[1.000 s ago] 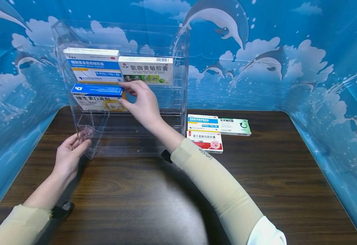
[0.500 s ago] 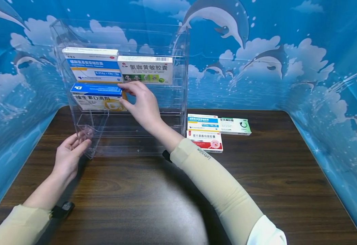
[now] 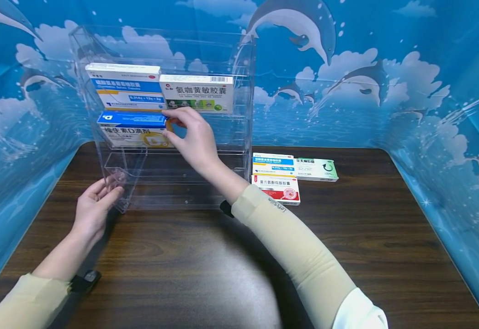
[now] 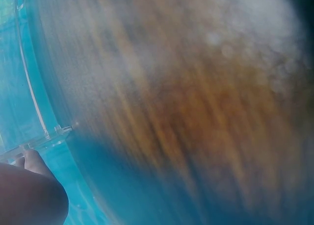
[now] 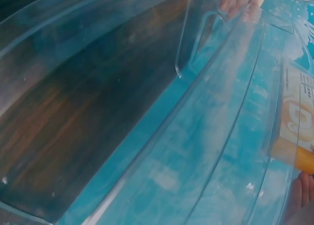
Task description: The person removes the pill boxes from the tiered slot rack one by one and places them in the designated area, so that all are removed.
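Note:
A clear acrylic tiered rack (image 3: 173, 202) stands on the table at centre left. My right hand (image 3: 198, 142) pinches the right end of a blue and white vitamin D drops box (image 3: 120, 136), which sits at the left of the rack's middle tier. In the right wrist view, the orange end of this medicine box (image 5: 294, 154) shows beside my fingers. Low on the rack's left side, my left hand (image 3: 93, 206) grips the clear panel between thumb and fingers. From the left wrist, only part of that hand (image 4: 32, 193) shows at the rack's edge.
Above stand a blue-banded medicine box (image 3: 126, 93) and a white and green one (image 3: 200, 93). To the rack's right lie a blue and white box (image 3: 273, 165), a green and white box (image 3: 315, 170) and a red and white box (image 3: 278, 188). A dolphin-print curtain (image 3: 367, 119) encloses the table.

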The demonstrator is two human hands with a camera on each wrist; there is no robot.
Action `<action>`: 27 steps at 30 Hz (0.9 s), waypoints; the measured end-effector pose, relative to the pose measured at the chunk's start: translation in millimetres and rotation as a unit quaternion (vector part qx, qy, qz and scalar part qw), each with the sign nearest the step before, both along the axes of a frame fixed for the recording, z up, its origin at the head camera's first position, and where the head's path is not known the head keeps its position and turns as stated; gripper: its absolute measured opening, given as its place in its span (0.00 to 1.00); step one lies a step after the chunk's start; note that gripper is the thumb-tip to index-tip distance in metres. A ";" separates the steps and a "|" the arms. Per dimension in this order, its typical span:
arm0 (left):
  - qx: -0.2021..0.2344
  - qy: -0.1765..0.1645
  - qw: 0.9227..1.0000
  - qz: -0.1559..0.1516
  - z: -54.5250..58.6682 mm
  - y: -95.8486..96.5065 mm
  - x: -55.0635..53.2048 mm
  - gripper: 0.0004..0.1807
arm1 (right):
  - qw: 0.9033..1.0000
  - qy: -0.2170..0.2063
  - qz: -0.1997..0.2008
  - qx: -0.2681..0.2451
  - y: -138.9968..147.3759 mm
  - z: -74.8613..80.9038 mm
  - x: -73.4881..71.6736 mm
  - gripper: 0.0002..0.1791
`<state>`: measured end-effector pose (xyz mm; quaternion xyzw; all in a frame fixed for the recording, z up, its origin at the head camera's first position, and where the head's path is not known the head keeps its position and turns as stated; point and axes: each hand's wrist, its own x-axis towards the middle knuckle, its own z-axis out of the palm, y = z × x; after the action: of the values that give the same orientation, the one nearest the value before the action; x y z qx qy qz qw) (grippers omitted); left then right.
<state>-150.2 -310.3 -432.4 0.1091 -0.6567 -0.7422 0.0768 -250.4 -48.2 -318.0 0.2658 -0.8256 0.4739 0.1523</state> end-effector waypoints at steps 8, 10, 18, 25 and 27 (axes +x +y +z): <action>0.005 0.004 1.000 -0.001 -0.2 0.4 -0.3 0.18 | 1.000 0.001 0.008 -0.009 13.0 7.5 -1.6 0.23; 0.006 0.006 1.000 -0.003 -0.4 0.0 0.1 0.17 | 1.000 0.005 0.008 -0.019 16.6 10.1 -0.5 0.23; 0.007 0.013 1.000 -0.005 -1.2 0.3 2.4 0.18 | 0.996 0.039 0.016 -0.075 32.7 22.0 8.0 0.23; -0.001 0.006 1.000 -0.005 -0.4 0.0 2.6 0.17 | 0.994 0.046 0.033 -0.098 51.6 27.5 20.4 0.23; 0.000 0.007 1.000 -0.005 -0.2 -0.1 2.3 0.17 | 0.993 0.046 0.034 -0.106 57.9 27.5 24.5 0.23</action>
<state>-147.9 -310.4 -432.6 0.1002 -0.6565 -0.7436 0.0778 -225.9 9.7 -290.5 0.2978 -0.7531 0.5511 0.2010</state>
